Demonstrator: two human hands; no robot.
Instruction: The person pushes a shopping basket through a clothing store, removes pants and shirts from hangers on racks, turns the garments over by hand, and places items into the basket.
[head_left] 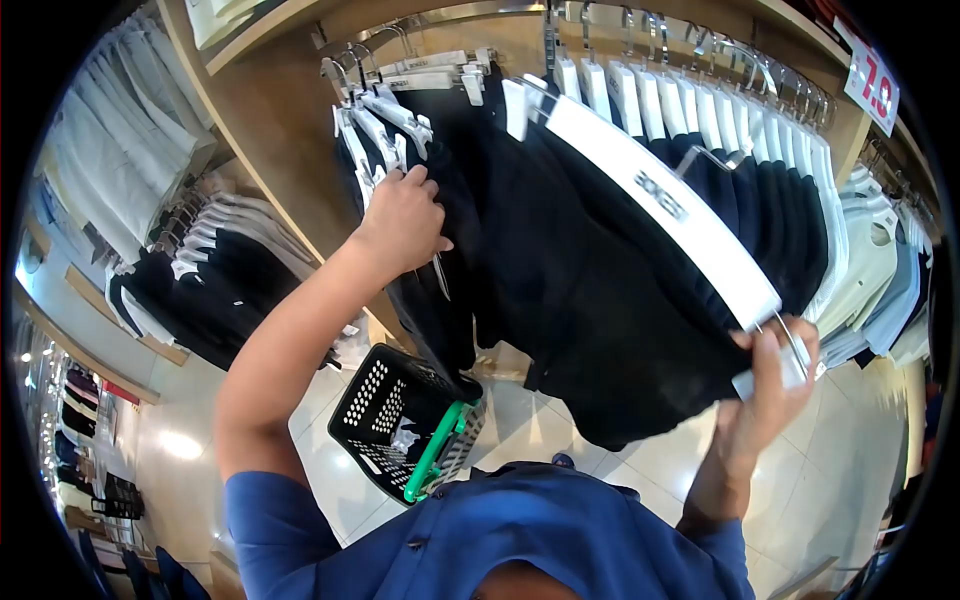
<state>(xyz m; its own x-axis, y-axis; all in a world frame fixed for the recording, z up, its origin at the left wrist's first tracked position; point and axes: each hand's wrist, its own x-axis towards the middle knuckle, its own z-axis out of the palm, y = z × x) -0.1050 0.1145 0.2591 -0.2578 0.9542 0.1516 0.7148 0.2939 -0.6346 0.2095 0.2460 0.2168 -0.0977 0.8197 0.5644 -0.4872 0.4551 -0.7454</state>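
Observation:
In the head view, my right hand (pixel 772 375) pinches the clip end of a white clip hanger (pixel 660 195). Black bottoms (pixel 610 290), shorts or trousers, hang from that hanger, which is tilted down to the right with its metal hook free of the rail. My left hand (pixel 402 218) is closed at the upper edge of black garments (pixel 425 300) hanging on the left of the rack, just below their white hangers (pixel 378 130). The exact spot its fingers grip is partly hidden.
More dark garments on white hangers (pixel 700 105) fill the rail's right side. A black shopping basket (pixel 375 400) with a green handle (pixel 437 452) stands on the tiled floor. A wooden panel (pixel 265 130) borders the rack; a price sign (pixel 873 85) hangs upper right.

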